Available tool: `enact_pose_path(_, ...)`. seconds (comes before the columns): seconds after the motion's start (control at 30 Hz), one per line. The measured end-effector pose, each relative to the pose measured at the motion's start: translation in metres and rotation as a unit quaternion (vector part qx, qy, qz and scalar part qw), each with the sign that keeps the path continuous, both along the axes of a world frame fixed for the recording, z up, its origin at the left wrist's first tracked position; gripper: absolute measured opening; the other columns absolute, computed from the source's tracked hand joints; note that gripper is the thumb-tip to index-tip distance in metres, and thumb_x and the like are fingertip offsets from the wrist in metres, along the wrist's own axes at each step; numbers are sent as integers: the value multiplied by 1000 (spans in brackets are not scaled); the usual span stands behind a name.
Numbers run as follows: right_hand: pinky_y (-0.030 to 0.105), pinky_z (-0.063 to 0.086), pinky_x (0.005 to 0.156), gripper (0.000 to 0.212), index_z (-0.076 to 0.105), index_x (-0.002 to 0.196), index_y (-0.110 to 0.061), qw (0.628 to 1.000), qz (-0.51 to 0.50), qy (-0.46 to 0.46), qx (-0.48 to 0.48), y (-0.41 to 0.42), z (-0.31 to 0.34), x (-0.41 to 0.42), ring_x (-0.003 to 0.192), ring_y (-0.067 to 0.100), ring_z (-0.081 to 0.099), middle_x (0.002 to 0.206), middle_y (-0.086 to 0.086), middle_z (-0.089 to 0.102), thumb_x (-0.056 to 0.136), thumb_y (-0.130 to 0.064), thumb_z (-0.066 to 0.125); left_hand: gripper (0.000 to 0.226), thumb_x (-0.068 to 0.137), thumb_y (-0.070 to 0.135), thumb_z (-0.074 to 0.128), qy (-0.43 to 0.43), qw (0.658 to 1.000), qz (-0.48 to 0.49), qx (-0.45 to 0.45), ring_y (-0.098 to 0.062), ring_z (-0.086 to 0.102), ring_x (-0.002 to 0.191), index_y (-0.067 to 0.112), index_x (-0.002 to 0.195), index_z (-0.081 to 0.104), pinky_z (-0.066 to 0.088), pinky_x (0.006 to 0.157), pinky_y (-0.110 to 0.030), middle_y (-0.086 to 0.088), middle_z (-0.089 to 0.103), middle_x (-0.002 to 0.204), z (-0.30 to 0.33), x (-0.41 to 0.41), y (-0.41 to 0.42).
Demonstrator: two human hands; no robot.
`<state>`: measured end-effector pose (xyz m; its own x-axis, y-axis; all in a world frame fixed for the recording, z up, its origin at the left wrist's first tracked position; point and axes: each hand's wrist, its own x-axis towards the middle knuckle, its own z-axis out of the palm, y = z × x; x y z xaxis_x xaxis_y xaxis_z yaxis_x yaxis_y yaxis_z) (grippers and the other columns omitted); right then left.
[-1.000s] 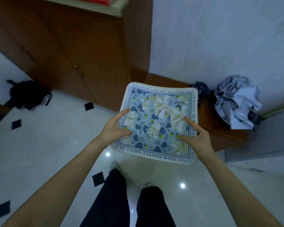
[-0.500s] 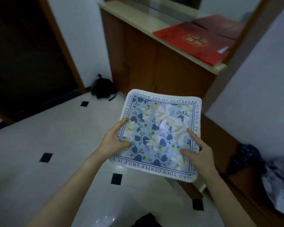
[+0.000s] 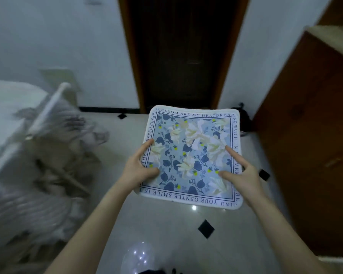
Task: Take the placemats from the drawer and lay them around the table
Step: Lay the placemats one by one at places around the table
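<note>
I see blurred grey cloth (image 3: 48, 155) heaped at far left, my left hand (image 3: 139, 169) pinching the floral placemat (image 3: 192, 155) by its left edge, the mat held flat above the tiled floor (image 3: 166, 224), my right hand (image 3: 244, 175) gripping its right edge, wooden cabinet (image 3: 309, 135) rightmost.

Ahead of you the pale floor (image 3: 162, 220) lies open toward the dark doorway (image 3: 183, 54); a wooden cabinet (image 3: 309, 139) walls the right, piled laundry (image 3: 53, 165) crowds the left.
</note>
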<state>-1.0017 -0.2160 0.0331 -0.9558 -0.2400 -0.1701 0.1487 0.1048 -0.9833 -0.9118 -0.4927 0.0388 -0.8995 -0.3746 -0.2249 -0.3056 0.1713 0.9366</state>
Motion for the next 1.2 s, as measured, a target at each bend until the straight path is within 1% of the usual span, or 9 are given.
enact_pose_path(0.13,29,57,86,76,59,129,-37,995,100,6,1,-106,4,-22,108,1,64,130,-14,59,73,12,73,87,68,-7,71,-3,994,105,5,-27,68,77,39,137,46,57,76,-47,-1,73,100,3,33,-82)
enact_pose_path(0.2,36,56,90,77,60,128,-40,989,150,6,5,-153,5,-35,112,5,63,130,-16,58,72,11,74,87,67,-6,71,-2,988,157,3,-32,69,84,40,137,46,56,79,-52,2,73,100,3,45,-115)
enact_pose_path(0.4,45,57,87,76,62,123,-45,961,276,4,17,-288,13,-83,108,11,65,122,-17,62,72,11,73,88,67,-3,72,10,959,285,-9,-9,68,94,42,137,45,57,83,-33,13,65,117,7,56,-194)
enact_pose_path(0.57,42,60,79,75,61,126,-41,927,374,-5,2,-394,18,-138,99,14,70,122,-10,65,73,11,73,86,68,0,73,15,930,366,-30,-1,67,74,44,136,44,52,60,-18,13,65,113,15,33,-251)
enact_pose_path(0.67,34,61,74,75,60,129,-37,906,424,-1,-5,-455,26,-175,95,9,70,120,-13,64,74,13,72,86,69,-1,74,23,910,412,-49,-3,69,77,44,137,43,56,63,-21,28,59,109,23,7,-281)
enact_pose_path(0.77,38,60,79,75,61,127,-38,887,462,6,-10,-510,34,-214,94,9,70,112,-15,67,73,13,73,87,70,-1,74,36,892,449,-40,-6,69,84,46,136,42,60,72,-32,28,53,123,27,-23,-311)
enact_pose_path(0.87,42,60,80,76,61,121,-45,871,490,5,-5,-561,41,-251,94,11,71,106,-18,67,72,12,74,87,71,0,74,36,879,473,-50,-6,67,86,46,137,42,53,60,-17,16,51,135,31,-55,-347)
enact_pose_path(1.07,47,57,86,76,63,114,-51,847,532,-10,-4,-659,33,-315,102,19,69,124,-3,65,71,11,75,87,72,0,73,21,864,498,-67,14,61,81,41,141,39,47,56,-8,19,47,135,30,-110,-422)
enact_pose_path(1.2,46,57,87,76,63,116,-49,839,545,3,2,-734,22,-351,102,19,69,122,-5,66,70,11,76,87,71,3,75,15,852,518,-77,-6,59,104,44,140,39,48,70,-12,22,45,137,17,-143,-485)
